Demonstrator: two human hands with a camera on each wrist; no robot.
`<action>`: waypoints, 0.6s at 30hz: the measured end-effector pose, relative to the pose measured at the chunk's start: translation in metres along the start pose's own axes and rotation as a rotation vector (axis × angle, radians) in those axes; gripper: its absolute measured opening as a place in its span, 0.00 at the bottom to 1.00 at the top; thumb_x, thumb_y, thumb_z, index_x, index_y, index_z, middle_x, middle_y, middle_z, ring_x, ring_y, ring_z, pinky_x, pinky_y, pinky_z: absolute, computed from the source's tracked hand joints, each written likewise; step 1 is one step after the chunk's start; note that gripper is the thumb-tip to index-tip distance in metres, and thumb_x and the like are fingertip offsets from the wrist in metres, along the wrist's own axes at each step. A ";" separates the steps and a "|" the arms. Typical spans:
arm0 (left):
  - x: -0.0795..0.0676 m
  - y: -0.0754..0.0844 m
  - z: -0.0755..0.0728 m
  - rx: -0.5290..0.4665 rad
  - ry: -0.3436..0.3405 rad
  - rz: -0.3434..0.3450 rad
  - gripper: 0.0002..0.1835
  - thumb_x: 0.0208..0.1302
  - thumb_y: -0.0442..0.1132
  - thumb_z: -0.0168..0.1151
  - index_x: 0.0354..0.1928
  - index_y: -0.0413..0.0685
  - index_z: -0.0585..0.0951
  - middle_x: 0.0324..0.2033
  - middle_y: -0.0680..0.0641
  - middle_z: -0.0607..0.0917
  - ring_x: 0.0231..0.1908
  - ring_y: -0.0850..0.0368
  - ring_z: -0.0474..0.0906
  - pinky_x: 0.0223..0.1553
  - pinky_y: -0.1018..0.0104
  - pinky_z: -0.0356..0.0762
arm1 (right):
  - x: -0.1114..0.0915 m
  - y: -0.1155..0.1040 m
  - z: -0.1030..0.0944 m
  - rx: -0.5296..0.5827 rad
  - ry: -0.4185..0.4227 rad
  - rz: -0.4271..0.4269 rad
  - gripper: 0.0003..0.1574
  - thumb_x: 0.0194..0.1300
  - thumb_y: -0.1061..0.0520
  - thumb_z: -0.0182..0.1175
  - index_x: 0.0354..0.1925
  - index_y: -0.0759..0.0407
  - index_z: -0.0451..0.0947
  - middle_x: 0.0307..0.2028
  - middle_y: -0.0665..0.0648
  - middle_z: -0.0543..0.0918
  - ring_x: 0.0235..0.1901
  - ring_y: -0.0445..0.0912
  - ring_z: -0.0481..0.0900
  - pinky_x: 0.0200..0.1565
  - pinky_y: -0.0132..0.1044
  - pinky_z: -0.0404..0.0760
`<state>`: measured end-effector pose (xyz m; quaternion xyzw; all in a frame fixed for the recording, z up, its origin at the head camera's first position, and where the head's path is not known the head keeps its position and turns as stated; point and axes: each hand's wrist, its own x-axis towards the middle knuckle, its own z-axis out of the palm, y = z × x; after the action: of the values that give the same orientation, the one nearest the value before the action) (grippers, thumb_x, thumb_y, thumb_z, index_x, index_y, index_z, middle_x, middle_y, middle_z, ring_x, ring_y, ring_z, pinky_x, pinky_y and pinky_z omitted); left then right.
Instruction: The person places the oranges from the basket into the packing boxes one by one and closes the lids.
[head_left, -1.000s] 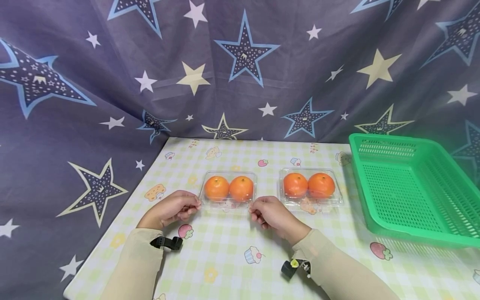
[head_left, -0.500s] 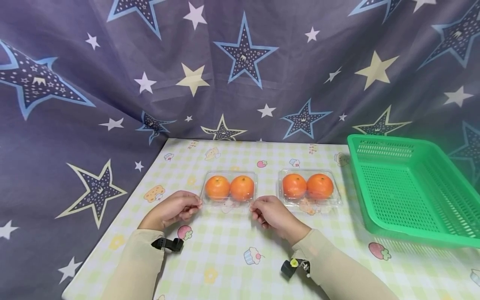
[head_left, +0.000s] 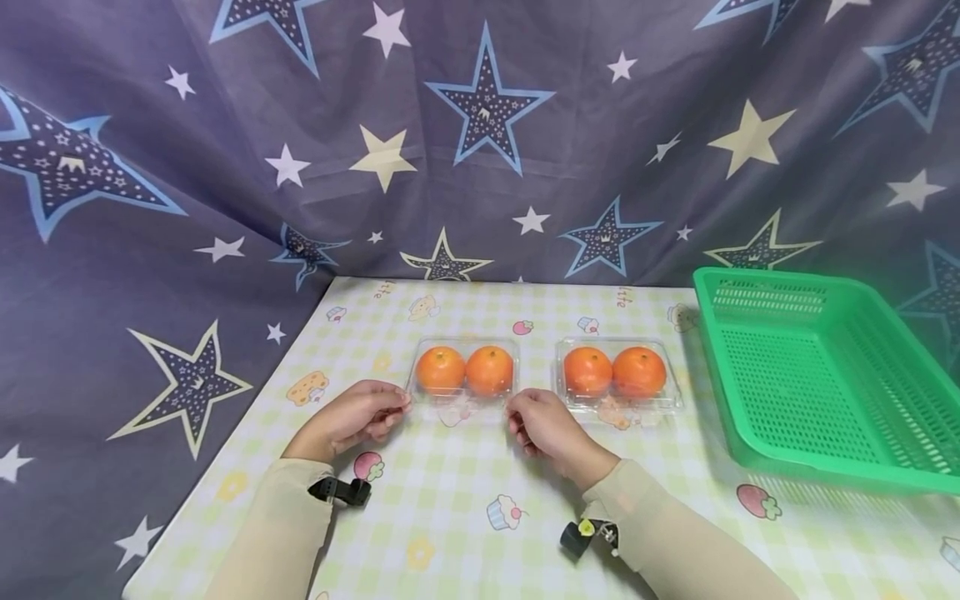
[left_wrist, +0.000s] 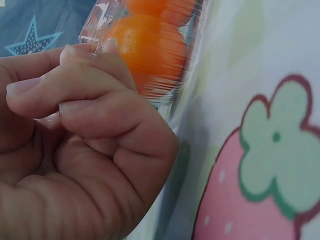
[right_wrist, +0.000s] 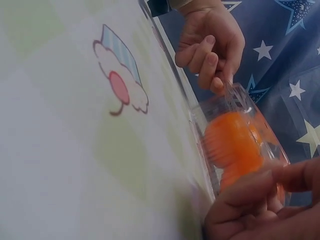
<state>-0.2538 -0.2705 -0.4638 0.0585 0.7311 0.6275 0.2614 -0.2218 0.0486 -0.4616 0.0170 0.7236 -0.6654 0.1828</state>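
A clear plastic fruit box (head_left: 463, 403) with two oranges (head_left: 441, 370) inside lies on the table between my hands. My left hand (head_left: 352, 421) pinches its near left corner between thumb and forefinger, the other fingers curled. At the near right corner my right hand (head_left: 551, 429) pinches the edge the same way. The left wrist view has the curled fingers (left_wrist: 100, 110) of that hand right at the box's end, the orange behind them. In the right wrist view both hands grip the box (right_wrist: 240, 100) from opposite ends. A second clear box (head_left: 671, 400) with two oranges (head_left: 638, 372) sits just right of it.
A green perforated plastic basket (head_left: 817, 467) stands at the right. The table wears a checked cloth (head_left: 420, 508) printed with cupcakes and strawberries. Behind it and on the left hangs a dark curtain (head_left: 300, 208) with stars. Each wrist carries a black strap.
Both hands have shifted the left box slightly to the right and away from me, bringing it nearer the second box. The second box and the basket stay in place.
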 end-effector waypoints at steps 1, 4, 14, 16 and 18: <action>0.001 0.000 0.000 -0.002 0.004 0.000 0.15 0.78 0.40 0.55 0.39 0.31 0.75 0.20 0.52 0.72 0.15 0.63 0.58 0.23 0.68 0.63 | 0.000 0.000 0.000 0.002 0.006 -0.001 0.11 0.73 0.57 0.50 0.38 0.63 0.74 0.22 0.52 0.74 0.19 0.42 0.67 0.19 0.32 0.67; 0.003 0.000 0.001 -0.001 0.021 0.001 0.16 0.78 0.40 0.56 0.41 0.29 0.75 0.20 0.52 0.72 0.15 0.63 0.58 0.23 0.68 0.63 | -0.001 0.000 0.001 0.007 0.015 0.000 0.13 0.76 0.55 0.49 0.40 0.64 0.73 0.23 0.52 0.74 0.19 0.41 0.67 0.19 0.32 0.67; -0.006 0.009 0.004 0.304 0.267 0.011 0.17 0.77 0.45 0.57 0.52 0.36 0.79 0.28 0.48 0.77 0.22 0.59 0.65 0.24 0.68 0.65 | -0.012 -0.002 -0.003 -0.043 -0.067 0.043 0.19 0.72 0.52 0.56 0.50 0.67 0.74 0.31 0.55 0.79 0.21 0.42 0.72 0.22 0.33 0.72; -0.009 0.018 0.007 0.440 0.370 0.021 0.17 0.76 0.48 0.56 0.54 0.42 0.80 0.32 0.47 0.77 0.27 0.55 0.70 0.29 0.64 0.69 | -0.019 -0.005 -0.007 -0.092 -0.051 0.027 0.21 0.70 0.53 0.58 0.53 0.66 0.74 0.34 0.57 0.81 0.23 0.44 0.74 0.24 0.34 0.73; -0.012 0.031 0.012 0.581 0.467 0.050 0.18 0.74 0.50 0.57 0.54 0.46 0.80 0.34 0.47 0.78 0.31 0.53 0.73 0.34 0.61 0.71 | -0.026 -0.008 -0.014 -0.171 -0.024 -0.002 0.25 0.69 0.52 0.59 0.58 0.65 0.73 0.37 0.59 0.82 0.24 0.46 0.77 0.26 0.37 0.76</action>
<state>-0.2453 -0.2587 -0.4315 0.0035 0.9170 0.3963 0.0445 -0.2030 0.0672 -0.4453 -0.0075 0.7756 -0.6015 0.1914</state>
